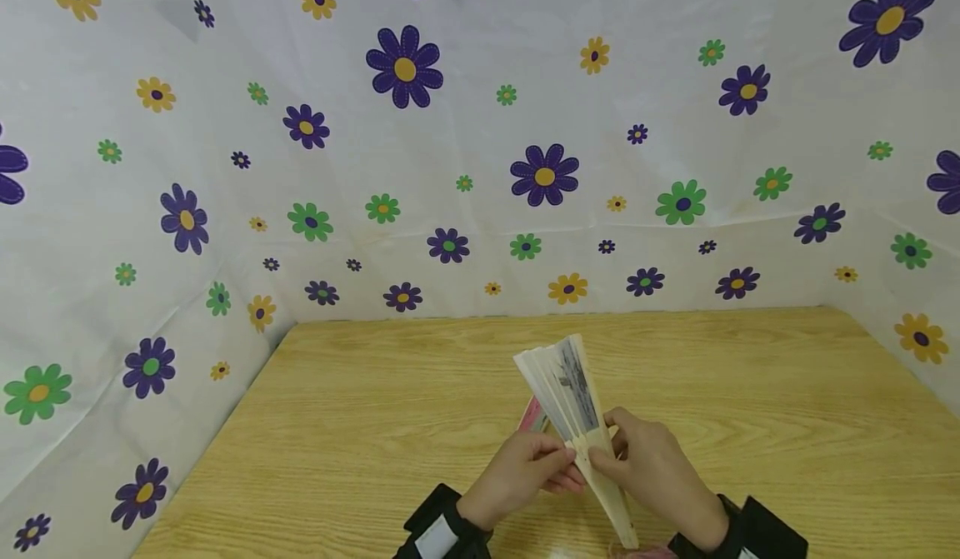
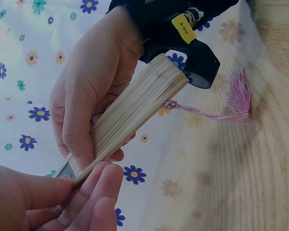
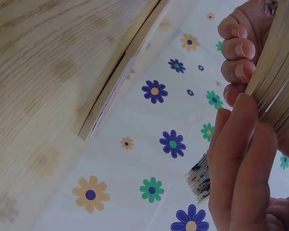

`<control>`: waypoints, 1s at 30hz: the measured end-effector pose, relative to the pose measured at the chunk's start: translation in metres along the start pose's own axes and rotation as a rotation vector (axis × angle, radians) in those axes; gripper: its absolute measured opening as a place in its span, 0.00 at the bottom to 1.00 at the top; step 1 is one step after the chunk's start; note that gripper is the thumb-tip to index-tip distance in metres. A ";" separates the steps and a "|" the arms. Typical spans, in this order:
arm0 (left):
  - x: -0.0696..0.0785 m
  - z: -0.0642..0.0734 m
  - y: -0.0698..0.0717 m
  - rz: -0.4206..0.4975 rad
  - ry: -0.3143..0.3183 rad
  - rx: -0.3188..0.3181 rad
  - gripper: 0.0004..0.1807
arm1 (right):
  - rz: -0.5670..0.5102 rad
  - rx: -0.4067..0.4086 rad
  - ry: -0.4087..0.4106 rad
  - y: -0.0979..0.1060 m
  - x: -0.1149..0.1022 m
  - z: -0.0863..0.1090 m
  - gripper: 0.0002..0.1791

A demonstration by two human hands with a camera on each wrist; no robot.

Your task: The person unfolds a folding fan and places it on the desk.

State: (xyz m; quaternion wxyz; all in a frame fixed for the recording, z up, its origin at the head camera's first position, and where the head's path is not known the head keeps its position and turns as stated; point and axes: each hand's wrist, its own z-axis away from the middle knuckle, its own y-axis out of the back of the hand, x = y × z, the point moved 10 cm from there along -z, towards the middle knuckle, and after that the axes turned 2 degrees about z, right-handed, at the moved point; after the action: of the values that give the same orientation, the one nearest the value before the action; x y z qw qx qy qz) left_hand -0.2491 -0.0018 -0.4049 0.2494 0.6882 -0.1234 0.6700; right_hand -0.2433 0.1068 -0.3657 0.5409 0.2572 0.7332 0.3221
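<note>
Both hands hold a folding fan [image 1: 558, 392] with pale wooden ribs and a white leaf bearing a dark grey picture. The leaf is partly spread and points away from me; the ribs' lower ends point toward me. My left hand [image 1: 531, 463] pinches the left edge of the ribs between thumb and fingers. On the right side, my right hand [image 1: 651, 463] grips the ribs, its thumb across their front. From the rib end hangs a pink tassel [image 2: 239, 96] on a cord, seen in the left wrist view.
Behind the left hand, a second folded fan [image 1: 532, 415] with pink on it lies on the wood-grain table [image 1: 360, 426]. Its wooden edge [image 3: 120, 77] shows in the right wrist view. A flower-printed white sheet [image 1: 465, 134] hangs round the back and sides.
</note>
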 end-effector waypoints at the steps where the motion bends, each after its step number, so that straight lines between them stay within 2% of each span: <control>1: 0.000 0.000 0.000 0.001 0.000 0.000 0.15 | 0.003 0.004 0.005 0.000 0.000 0.000 0.16; 8: 0.001 -0.001 0.002 -0.007 0.002 0.008 0.16 | 0.031 0.030 -0.021 0.005 0.004 -0.002 0.17; 15: -0.002 -0.003 0.002 -0.012 0.014 0.012 0.16 | 0.032 0.050 0.000 0.007 0.003 -0.001 0.15; 23: -0.003 -0.003 0.005 0.000 -0.011 0.026 0.16 | 0.027 0.061 -0.024 0.009 0.010 -0.003 0.13; 30: -0.004 -0.004 0.007 0.015 -0.007 0.031 0.16 | 0.044 0.075 -0.013 0.011 0.012 -0.004 0.13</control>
State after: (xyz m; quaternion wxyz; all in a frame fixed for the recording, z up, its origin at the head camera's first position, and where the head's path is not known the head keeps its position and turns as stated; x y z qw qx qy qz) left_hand -0.2560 -0.0063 -0.4077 0.2334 0.6933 -0.1189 0.6714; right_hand -0.2505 0.1216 -0.3642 0.5284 0.2955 0.7355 0.3043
